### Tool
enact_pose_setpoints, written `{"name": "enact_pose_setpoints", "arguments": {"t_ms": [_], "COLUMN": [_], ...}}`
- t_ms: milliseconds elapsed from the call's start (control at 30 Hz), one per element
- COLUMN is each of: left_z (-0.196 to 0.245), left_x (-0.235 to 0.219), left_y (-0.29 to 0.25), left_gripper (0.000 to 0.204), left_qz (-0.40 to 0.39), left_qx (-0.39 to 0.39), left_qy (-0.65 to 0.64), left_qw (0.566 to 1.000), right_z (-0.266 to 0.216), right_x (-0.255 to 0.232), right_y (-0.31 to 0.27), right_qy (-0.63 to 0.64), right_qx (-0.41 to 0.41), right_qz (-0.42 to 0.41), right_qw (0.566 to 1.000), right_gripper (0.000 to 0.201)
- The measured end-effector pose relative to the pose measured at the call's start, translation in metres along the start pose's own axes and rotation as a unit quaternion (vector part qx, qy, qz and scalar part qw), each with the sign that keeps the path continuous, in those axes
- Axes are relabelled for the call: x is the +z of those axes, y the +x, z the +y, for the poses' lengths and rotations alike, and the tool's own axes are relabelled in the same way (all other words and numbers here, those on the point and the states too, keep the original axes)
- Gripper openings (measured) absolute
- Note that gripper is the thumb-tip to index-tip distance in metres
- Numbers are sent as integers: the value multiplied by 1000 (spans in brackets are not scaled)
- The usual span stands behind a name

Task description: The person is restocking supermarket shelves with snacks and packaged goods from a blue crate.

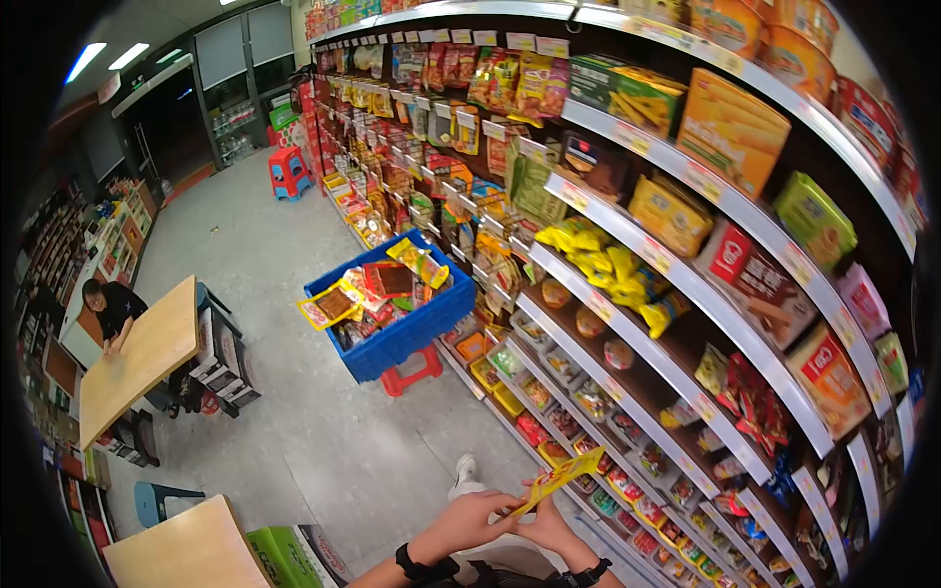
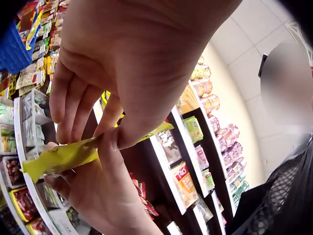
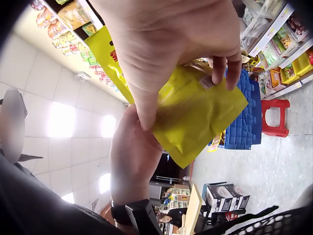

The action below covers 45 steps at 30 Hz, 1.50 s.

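Low in the head view, both hands hold a flat yellow snack packet (image 1: 561, 478) in front of the body. My left hand (image 1: 472, 519) pinches its near edge between thumb and fingers. On the other side, my right hand (image 1: 549, 529) grips the same packet, its thumb close to the left thumb. The right wrist view shows the packet's plain yellow face (image 3: 200, 117) tilted below the right hand (image 3: 176, 44). From the left wrist, the packet (image 2: 63, 159) appears nearly edge-on between the two hands.
A blue crate (image 1: 412, 338) full of snack packets sits on a red stool (image 1: 412, 372) by the shelves. Stocked shelving (image 1: 627, 265) runs along the right. Left are wooden tables (image 1: 142, 358), one with a person (image 1: 116, 312) leaning at it, and a blue-grey stool (image 1: 162, 502).
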<state>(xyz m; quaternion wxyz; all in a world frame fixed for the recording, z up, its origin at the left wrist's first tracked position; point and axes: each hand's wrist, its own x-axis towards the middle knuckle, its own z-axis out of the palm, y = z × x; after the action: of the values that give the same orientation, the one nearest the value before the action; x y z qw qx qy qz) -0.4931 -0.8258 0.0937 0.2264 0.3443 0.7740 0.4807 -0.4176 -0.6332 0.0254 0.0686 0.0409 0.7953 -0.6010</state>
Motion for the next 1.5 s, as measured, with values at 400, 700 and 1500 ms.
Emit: {"name": "enact_pose_setpoints", "arguments": {"t_ms": [400,700,1500], "left_z": [-51,-155,-393], "left_x": [-236,-357,-910], "left_y": [167,183,-63], "left_gripper": [41,40,35], "left_qz": [-19,265,267], "left_qx": [3,-148,-327], "left_qy": [1,-75,-90], "left_qw": [1000,950,902], "right_z": [-57,-106,-380], "right_x": [22,56,576], "right_y": [296,464,829], "right_qy": [227,120,43], "right_qx": [-87,-126,-80], "right_qz": [-32,-121,-301], "right_qw": [970,977,949], "right_gripper": [63,55,44]}}
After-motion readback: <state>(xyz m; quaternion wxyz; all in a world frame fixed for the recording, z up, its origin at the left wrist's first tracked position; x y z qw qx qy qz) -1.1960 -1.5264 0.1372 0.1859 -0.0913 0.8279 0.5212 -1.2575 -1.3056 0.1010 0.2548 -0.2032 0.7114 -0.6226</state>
